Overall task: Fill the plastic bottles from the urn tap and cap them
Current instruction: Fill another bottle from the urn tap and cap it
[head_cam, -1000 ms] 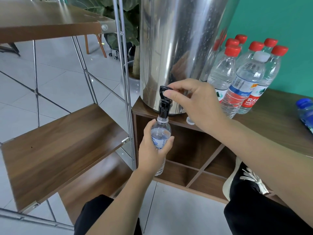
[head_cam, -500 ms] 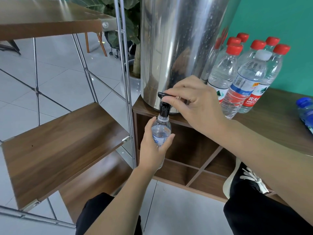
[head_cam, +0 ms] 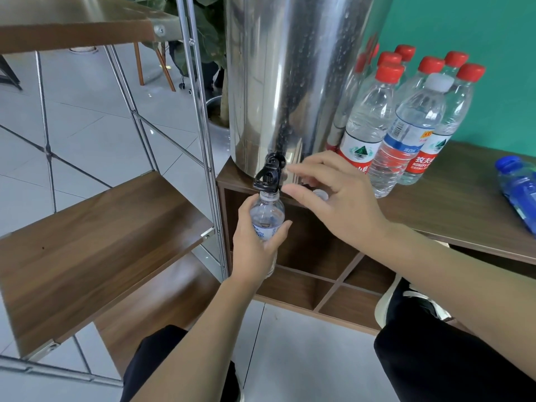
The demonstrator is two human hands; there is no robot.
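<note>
Beside the tap (head_cam: 268, 175), right hand (head_cam: 339, 204) has let go.

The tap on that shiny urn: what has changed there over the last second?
The right hand has let go of the black tap lever and drawn back to the right, fingers loose, beside a small white cap on the cabinet. The lever now points down. The left hand keeps its grip on the small bottle under the spout.

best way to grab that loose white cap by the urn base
Pinch the cap by its rim from above with the right hand. It lies flat and low on the cabinet top, so only its edge offers a grip; the urn blocks the back.
</note>
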